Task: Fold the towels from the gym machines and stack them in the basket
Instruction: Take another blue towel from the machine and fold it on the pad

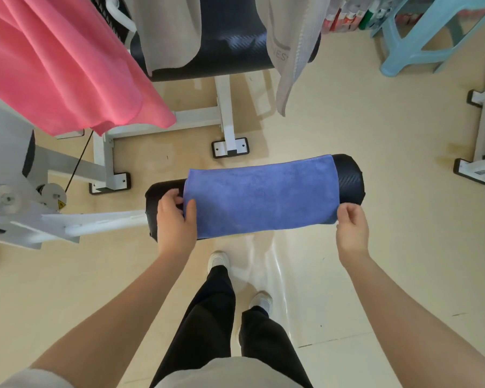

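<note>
Head view, blue towel [261,194] pinched between left hand [175,219], right hand [352,228]

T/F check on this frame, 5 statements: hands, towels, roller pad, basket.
1. The blue towel is draped over the black roller pad. True.
2. The left hand grips the towel's left edge while the right hand pinches its right corner. True.
3. The blue towel already lies in the basket. False: it is on the pad, and no basket is in view.
4. The pink towel lies flat on the floor. False: it hangs over a machine at upper left.
5. Two pale grey towels hang over the dark bench pad further back. True.
</note>
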The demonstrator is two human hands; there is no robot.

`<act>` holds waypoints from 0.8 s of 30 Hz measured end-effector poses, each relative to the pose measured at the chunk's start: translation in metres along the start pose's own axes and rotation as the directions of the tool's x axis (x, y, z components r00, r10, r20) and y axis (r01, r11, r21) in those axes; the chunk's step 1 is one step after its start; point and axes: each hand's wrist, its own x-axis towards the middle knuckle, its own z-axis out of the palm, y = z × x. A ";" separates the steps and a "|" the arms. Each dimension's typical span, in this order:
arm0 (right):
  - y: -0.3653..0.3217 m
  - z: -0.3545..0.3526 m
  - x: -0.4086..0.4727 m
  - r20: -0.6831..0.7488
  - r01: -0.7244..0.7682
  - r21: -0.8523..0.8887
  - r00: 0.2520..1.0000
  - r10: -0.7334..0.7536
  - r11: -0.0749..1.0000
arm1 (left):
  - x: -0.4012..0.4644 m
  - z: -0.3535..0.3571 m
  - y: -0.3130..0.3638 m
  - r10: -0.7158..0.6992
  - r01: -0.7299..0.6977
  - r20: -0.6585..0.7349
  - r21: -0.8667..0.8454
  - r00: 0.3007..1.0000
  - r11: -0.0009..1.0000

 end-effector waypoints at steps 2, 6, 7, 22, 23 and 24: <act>0.007 0.000 -0.010 0.138 -0.137 0.121 0.983 0.120 0.983 | -0.019 0.002 -0.016 -0.121 0.121 -0.017 -0.015 0.992 0.993; 0.013 0.000 -0.019 0.322 -0.263 0.259 0.931 0.174 0.929 | -0.045 0.007 -0.027 -0.322 0.335 0.095 -0.239 0.942 0.911; 0.013 -0.001 -0.019 0.341 -0.288 0.286 0.922 0.183 0.914 | -0.048 0.008 -0.025 -0.330 0.354 0.126 -0.317 0.935 0.880; -0.005 -0.030 0.010 0.451 -0.281 0.146 0.872 0.189 0.949 | -0.026 -0.013 -0.028 -0.215 0.348 0.298 -0.524 0.930 0.777; -0.005 -0.024 0.009 0.420 -0.306 0.122 0.878 0.230 0.944 | -0.025 -0.012 -0.028 -0.216 0.345 0.303 -0.481 0.928 0.806; -0.006 -0.017 0.010 0.375 -0.312 0.089 0.890 0.258 0.946 | -0.024 -0.011 -0.026 -0.223 0.328 0.286 -0.399 0.932 0.856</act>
